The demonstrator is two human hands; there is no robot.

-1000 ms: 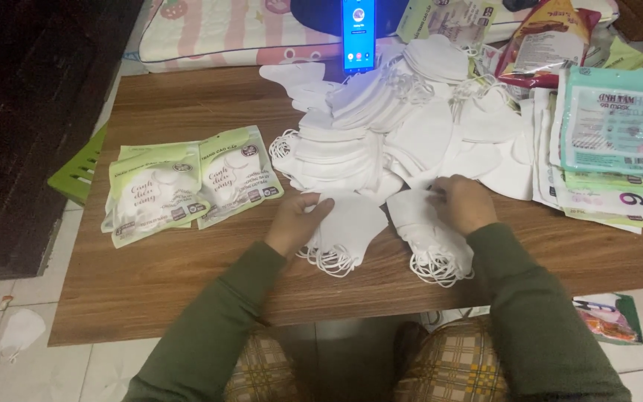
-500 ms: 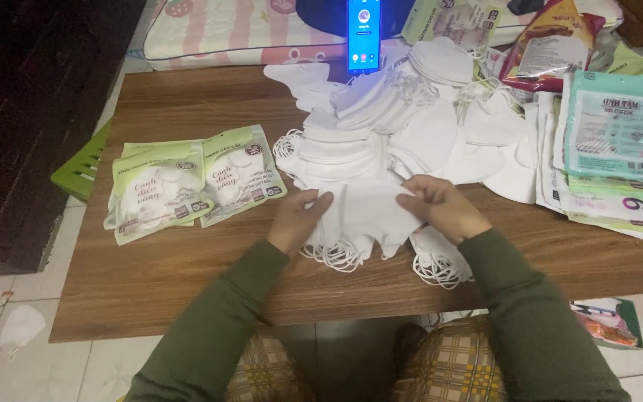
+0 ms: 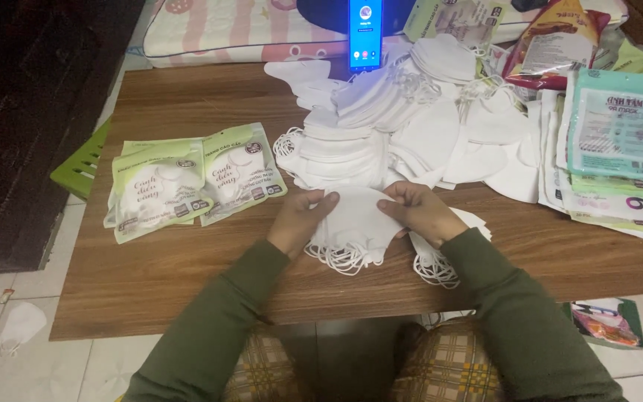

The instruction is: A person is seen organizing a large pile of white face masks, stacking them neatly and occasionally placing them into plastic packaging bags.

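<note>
- Left hand (image 3: 297,222) and right hand (image 3: 418,214) gripped a white mask stack (image 3: 355,223) near the table (image 3: 158,290) front edge.
- Bare wood lay at 8 o'clock.

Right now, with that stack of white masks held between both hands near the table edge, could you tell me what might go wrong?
The ear loops dangle loose beneath the mask stack held by the left hand and right hand; they may tangle. A second bundle lies close to the table edge and could slide off, like the mask on the floor.
</note>
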